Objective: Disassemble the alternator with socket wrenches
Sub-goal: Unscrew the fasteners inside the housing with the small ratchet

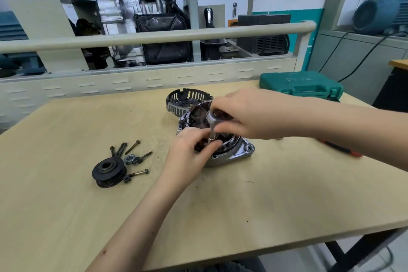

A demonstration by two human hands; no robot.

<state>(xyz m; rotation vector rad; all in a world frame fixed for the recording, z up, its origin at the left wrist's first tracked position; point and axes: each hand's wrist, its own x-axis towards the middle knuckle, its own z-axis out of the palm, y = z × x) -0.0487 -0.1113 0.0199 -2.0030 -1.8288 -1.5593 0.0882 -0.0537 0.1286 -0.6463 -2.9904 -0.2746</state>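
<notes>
Sitting mid-way across the pale wooden workbench (pixel 66 205), the alternator (pixel 229 152) is lying open, copper windings showing inside its silver housing. Right hand (pixel 254 115) is gripping the socket wrench (pixel 215 118) above it, while left hand (pixel 187 157) is pinching the wrench's socket.

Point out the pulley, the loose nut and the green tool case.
pulley (pixel 109 172): head view, on its dark top face beside the bore.
loose nut (pixel 129 159): head view, on its silver hex body.
green tool case (pixel 301 84): head view, on the lid's middle.

You've got matt pale wood-grain table (pixel 66 194), shiny bare-metal alternator housing (pixel 238 154), dull dark metal pulley (pixel 109 172), green plastic case (pixel 300 85).
</notes>
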